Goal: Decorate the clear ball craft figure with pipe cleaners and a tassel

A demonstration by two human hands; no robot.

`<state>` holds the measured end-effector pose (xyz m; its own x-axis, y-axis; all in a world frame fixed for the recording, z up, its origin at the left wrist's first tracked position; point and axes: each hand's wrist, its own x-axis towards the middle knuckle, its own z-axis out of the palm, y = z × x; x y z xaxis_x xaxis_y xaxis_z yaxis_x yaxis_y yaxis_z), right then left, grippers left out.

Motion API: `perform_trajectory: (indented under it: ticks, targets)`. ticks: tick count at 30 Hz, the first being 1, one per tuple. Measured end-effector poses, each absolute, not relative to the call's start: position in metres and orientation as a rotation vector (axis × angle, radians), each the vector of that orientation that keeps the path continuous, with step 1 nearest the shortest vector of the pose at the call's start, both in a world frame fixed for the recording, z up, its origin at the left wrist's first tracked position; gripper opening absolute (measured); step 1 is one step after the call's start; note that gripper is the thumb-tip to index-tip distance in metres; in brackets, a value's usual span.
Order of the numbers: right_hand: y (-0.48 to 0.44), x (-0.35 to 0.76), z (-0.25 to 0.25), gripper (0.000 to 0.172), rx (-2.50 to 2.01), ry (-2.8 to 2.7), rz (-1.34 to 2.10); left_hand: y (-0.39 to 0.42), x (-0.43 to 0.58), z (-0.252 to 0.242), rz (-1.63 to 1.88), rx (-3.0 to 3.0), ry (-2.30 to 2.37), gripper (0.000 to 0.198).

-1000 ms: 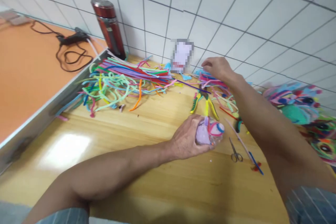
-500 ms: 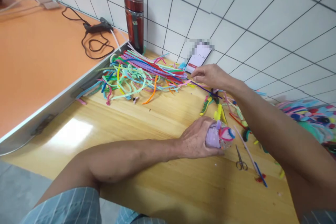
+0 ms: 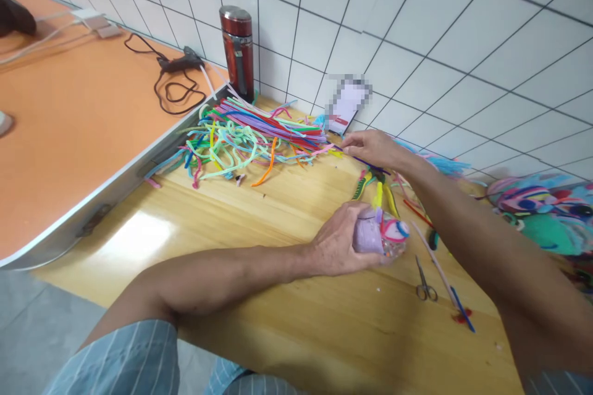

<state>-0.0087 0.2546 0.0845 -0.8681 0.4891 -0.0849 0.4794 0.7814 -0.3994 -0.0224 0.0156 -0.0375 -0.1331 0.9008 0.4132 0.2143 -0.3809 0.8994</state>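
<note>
My left hand [image 3: 337,238] is wrapped round a small clear plastic bottle [image 3: 395,247], tilted with its end to the right. Lavender pipe cleaner [image 3: 368,234] covers the part beside my fingers; a yellow piece [image 3: 378,194] sticks up from it, and a pink, white and blue piece [image 3: 395,230] sits on the end. Over by the phone, my right hand [image 3: 365,147] has its fingertips curled together at the right end of a bundle of straight pipe cleaners [image 3: 278,122]. A dark purple pipe cleaner [image 3: 373,166] runs just below those fingers; whether they grip anything is hidden.
Yellow-green handled pliers [image 3: 360,186] and small scissors [image 3: 425,287] lie on the wooden table [image 3: 259,333]. Tangled pipe cleaners [image 3: 241,145] spread left of the bundle. A red thermos [image 3: 238,55] and phone [image 3: 346,105] stand by the tiled wall. Colourful fuzzy pieces [image 3: 542,210] lie far right.
The camera view has shifted slightly. My right hand has drawn a little to the right, away from the bundle's end. The left hand keeps hold of the bottle, which has turned slightly.
</note>
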Motion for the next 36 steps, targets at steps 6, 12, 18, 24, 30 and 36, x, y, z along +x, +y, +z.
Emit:
perform_trajectory:
  ticks: [6,12,18,24,30,36]
  targets:
    - [0.260,0.005,0.087,0.025,-0.780,-2.882,0.613,0.010,-0.041,-0.004,1.667,1.504,1.358,0.075]
    - [0.260,0.006,0.084,0.023,-0.769,-2.875,0.649,0.052,-0.129,0.033,1.756,1.725,1.747,0.039]
    - [0.264,0.000,0.075,0.020,-0.770,-2.875,0.649,0.090,-0.222,-0.001,1.246,1.868,2.301,0.046]
    - [0.272,-0.009,0.066,0.024,-0.705,-2.930,0.591,0.078,-0.224,-0.040,1.198,1.934,2.376,0.026]
    - [0.269,-0.022,0.058,0.020,-0.674,-2.891,0.661,0.075,-0.221,-0.046,1.136,1.943,2.391,0.019]
    - [0.263,-0.040,0.058,0.022,-0.617,-2.873,0.667,0.075,-0.216,-0.047,1.152,1.902,2.449,0.038]
